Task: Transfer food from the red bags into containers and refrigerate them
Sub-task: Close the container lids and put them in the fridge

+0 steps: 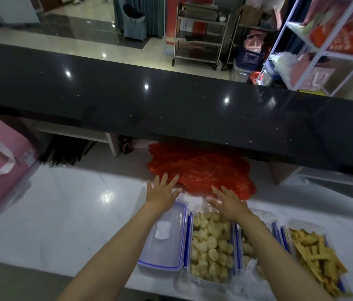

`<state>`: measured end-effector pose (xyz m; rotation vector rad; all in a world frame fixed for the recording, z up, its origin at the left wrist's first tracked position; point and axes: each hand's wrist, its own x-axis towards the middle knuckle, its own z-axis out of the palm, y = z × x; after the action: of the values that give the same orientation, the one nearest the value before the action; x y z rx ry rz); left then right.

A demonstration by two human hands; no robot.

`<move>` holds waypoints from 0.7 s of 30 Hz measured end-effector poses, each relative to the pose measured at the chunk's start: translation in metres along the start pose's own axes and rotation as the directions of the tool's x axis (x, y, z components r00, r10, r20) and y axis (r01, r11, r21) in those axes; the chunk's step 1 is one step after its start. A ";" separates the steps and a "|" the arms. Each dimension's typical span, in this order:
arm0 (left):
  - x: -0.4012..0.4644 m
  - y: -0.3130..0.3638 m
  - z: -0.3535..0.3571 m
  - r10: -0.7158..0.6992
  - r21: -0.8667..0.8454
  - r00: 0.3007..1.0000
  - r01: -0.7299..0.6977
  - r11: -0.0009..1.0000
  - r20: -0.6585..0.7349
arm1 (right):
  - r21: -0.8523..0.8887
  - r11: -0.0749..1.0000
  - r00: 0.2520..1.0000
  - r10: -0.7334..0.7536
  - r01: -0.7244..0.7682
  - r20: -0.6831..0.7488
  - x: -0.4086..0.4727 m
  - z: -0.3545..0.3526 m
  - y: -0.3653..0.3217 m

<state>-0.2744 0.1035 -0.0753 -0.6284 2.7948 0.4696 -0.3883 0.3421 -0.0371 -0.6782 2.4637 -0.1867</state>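
Both hands are spread flat with straight fingers, nothing gripped: the left hand (161, 193) touches the near edge of the crumpled red plastic bags (199, 170), the right hand (228, 202) hovers at their 6 o'clock side. The bags look emptied, so they are best gathered with both palms and pushed toward 12 o'clock. At 6 o'clock stand the lidded clear plastic container (164, 237), the open container of pale fried puffs (211, 242) and the container of golden fried strips (316, 255); sleeves and bags should be kept off the open food.
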 end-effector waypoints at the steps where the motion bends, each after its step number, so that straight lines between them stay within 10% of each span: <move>1: 0.005 0.001 0.000 -0.015 0.001 1.000 0.015 1.000 0.018 | 0.000 1.000 1.000 0.003 -0.003 0.012 0.003 -0.002 -0.001; 14: 0.028 -0.008 0.005 -0.010 -0.056 0.999 0.012 0.998 0.035 | 0.060 0.998 0.998 0.003 -0.007 0.065 0.031 0.002 0.009; 21: -0.042 -0.035 0.006 0.135 -0.261 0.987 -0.153 0.953 -0.087 | 0.071 0.989 0.983 -0.117 0.128 -0.143 -0.040 0.008 0.015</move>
<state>-0.2205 0.0912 -0.0775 -0.5020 2.8790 0.8827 -0.3622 0.3748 -0.0282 -0.8078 2.5313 -0.3899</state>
